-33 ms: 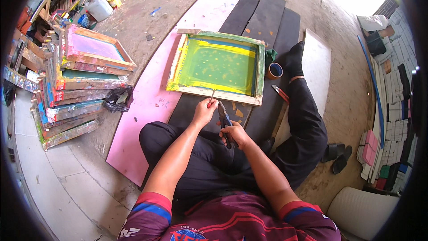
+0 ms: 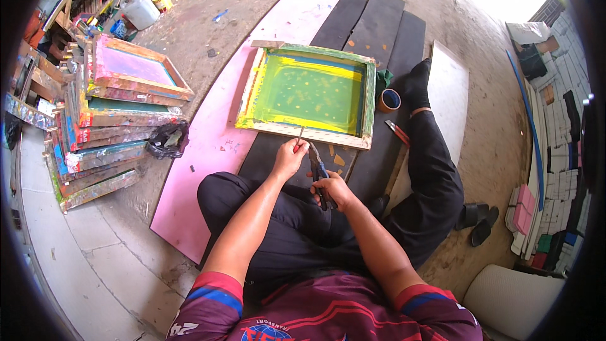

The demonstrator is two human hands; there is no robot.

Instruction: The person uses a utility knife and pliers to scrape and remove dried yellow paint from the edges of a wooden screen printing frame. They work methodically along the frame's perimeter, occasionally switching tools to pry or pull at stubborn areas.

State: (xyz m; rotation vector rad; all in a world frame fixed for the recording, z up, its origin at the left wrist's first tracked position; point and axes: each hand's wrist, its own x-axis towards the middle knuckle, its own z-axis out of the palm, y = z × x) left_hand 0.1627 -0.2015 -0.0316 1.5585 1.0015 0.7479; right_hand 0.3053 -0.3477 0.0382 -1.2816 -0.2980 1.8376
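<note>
A wooden screen-printing frame (image 2: pixel 305 132) with green and yellow mesh lies in front of me. At its near edge my left hand (image 2: pixel 290 160) is closed on a slim tool, likely a screwdriver (image 2: pixel 302 131); a bit of red shows at the fingers and a thin shaft points to the frame's near rail. My right hand (image 2: pixel 334 191) grips a pair of pliers (image 2: pixel 319 167) with dark blue and black handles. The jaws point up toward my left fingertips; whether they touch the slim tool I cannot tell.
Dark boards (image 2: pixel 372 19) and a pink panel (image 2: pixel 183 215) lie under the frame. A tape roll (image 2: pixel 389 100) and a red-handled cutter (image 2: pixel 398 132) sit to its right, near my foot. Stacked screen frames (image 2: pixel 113 136) stand left; black sandals (image 2: pixel 483 224) lie right.
</note>
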